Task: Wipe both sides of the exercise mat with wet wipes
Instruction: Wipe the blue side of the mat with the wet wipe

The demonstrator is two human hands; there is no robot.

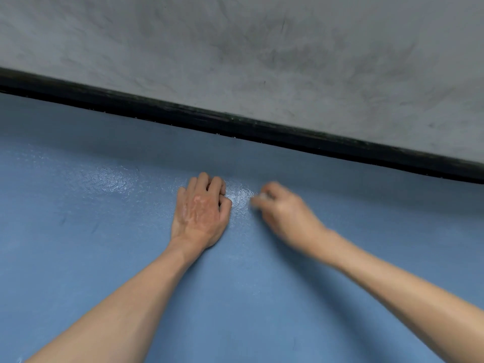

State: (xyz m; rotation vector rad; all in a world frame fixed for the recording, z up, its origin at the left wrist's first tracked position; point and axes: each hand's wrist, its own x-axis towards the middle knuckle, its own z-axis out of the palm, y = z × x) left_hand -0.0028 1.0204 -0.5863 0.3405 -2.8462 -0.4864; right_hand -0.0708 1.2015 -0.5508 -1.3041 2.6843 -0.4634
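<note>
I see the finely pebbled blue mat (104, 271) filling the lower frame. At centre my left hand (200, 213) rests on it, its grip curled together around nothing. Just to the right, my blurred right hand (282, 210) has its grip pinched on a white wipe (262, 196) beside a glossy wet patch (239, 197). Beyond runs a black strip (235, 124), then a mottled grey surface (262, 48).

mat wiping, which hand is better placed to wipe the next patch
Right. The right hand pinches the wipe on the mat; the left hand rests there, fingers curled, no wipe visible.
</note>
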